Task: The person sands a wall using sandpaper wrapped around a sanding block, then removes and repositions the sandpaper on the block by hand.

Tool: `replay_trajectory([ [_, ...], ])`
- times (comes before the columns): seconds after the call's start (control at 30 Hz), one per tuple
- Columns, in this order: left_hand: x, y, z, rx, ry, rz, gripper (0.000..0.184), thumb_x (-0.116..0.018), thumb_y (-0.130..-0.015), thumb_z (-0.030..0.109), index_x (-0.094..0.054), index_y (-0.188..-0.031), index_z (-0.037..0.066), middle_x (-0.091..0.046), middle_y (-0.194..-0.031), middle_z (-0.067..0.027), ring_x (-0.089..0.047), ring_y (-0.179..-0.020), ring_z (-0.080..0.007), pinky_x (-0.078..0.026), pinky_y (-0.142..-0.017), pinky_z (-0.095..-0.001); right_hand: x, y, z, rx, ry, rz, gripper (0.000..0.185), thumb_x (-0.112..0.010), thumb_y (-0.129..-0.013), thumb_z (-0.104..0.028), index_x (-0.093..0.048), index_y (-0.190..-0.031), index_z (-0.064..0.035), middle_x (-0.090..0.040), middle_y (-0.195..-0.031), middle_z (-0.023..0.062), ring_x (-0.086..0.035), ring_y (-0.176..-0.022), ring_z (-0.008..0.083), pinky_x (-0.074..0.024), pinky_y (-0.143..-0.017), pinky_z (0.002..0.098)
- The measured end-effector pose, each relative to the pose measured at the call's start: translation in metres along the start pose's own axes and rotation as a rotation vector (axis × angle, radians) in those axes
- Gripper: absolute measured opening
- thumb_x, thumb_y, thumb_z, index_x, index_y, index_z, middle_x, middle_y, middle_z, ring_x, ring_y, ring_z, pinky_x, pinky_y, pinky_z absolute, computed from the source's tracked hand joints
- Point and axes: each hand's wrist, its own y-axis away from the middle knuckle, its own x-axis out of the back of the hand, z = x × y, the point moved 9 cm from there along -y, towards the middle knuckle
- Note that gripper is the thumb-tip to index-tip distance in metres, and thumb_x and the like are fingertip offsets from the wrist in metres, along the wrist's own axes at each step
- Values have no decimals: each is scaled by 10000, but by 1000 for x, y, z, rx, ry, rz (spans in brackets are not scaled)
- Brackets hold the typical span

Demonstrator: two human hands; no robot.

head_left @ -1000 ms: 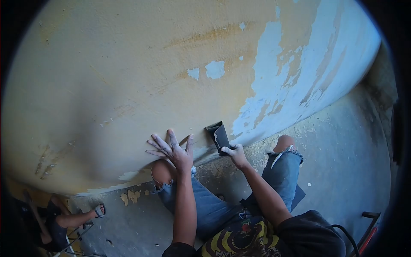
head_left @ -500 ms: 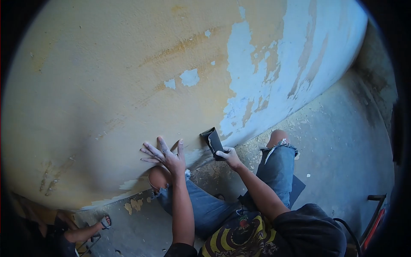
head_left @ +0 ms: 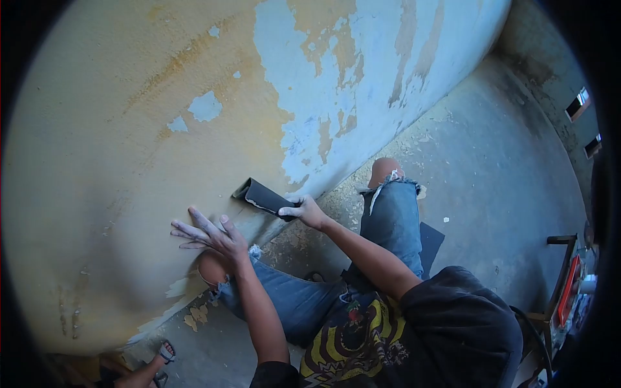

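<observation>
My right hand (head_left: 305,213) grips one end of a dark grey folded sheet of sandpaper (head_left: 266,199), with the thumb on top. The sheet's free end points up and left, close to the wall's lower part; whether it touches the wall I cannot tell. My left hand (head_left: 218,240) is open, its dusty fingers spread toward the wall, just above my left knee. The wall (head_left: 149,174) is yellowish, with a large bare pale-blue area (head_left: 297,97) and smaller peeled spots (head_left: 206,107).
Paint flakes (head_left: 196,317) lie on the grey floor (head_left: 491,174) along the wall's foot. A dark flat sheet (head_left: 430,244) is beside my right leg. Another person's foot in a sandal (head_left: 166,352) shows at lower left. A wooden frame with a red item (head_left: 569,291) stands at right.
The view has shifted, so the wall and both hands appear further left. My right hand has tilted the sandpaper from near upright toward the left, closer to my left hand, which stays spread.
</observation>
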Motion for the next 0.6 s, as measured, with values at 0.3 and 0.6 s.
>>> replay_trajectory([
  [0.3,1,0,-2,20,-50,-6,752,-296,-980,575,-239,-1550,87,34,-1618,-240,93,-1480,-456,122,-1083,-683,6,12,5,57,-23,134,216,-782,-837,-195,-738,-892,9,-672,-792,6,-590,-714,72,-489,-675,255],
  [0.6,-2,-5,-3,-17,-64,-16,734,-394,-964,522,-282,-1529,66,21,-1614,-248,101,-1477,-463,128,-1091,-674,16,24,13,-97,-62,110,257,-763,-853,-234,-716,-887,17,-664,-812,13,-586,-758,76,-471,-669,244],
])
